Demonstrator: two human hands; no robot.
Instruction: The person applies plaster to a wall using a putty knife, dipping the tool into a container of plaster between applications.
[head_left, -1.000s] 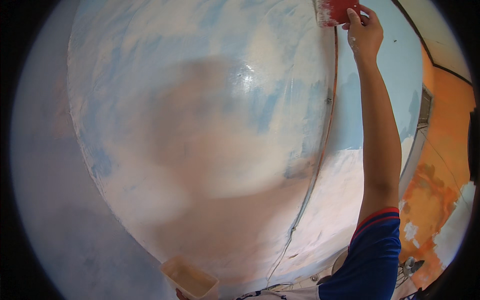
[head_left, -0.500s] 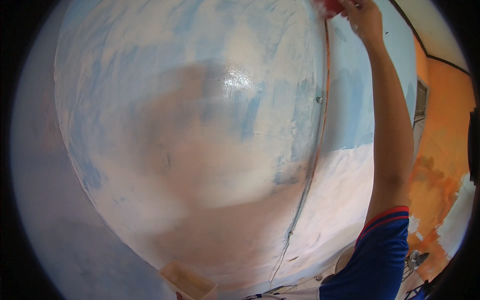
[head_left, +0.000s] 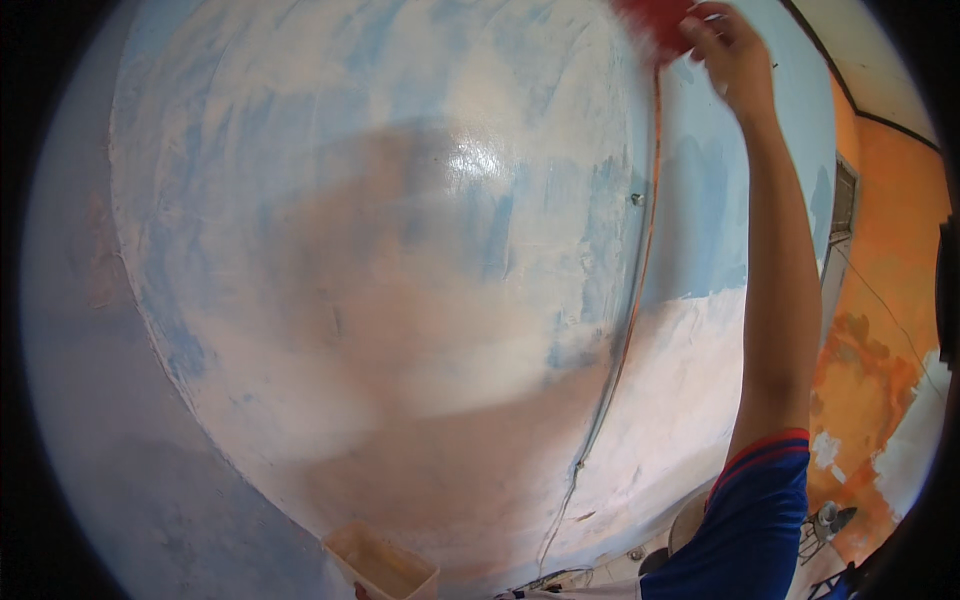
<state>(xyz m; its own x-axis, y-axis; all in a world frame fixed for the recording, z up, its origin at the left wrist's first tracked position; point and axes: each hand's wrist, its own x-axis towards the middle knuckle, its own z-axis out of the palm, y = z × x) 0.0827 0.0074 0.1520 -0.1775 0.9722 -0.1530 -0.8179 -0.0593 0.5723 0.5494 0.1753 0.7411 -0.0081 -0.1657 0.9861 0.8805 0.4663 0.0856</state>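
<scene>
High at the upper right, my right hand (head_left: 735,60) grips a flat red scraper (head_left: 657,25) by its edge. The scraper is blurred and partly cut off by the frame top; it is against or close to the wall (head_left: 400,260), beside the top of a thin vertical conduit (head_left: 648,235). White filler is smeared unevenly over the wall's pale blue paint. At the bottom, a cream rectangular tub (head_left: 385,562) is tilted, held by my left hand (head_left: 361,592), of which only a fingertip shows.
A small metal fitting (head_left: 637,199) sticks out beside the conduit. To the left the wall meets a bluish-grey wall (head_left: 70,400) at a corner. An orange, patchy wall (head_left: 890,280) with a window stands at right. A fan-like object (head_left: 828,520) is low at right.
My right hand and the red scraper have come down slightly, so more of the scraper shows. The tub has shifted a little to the right.
</scene>
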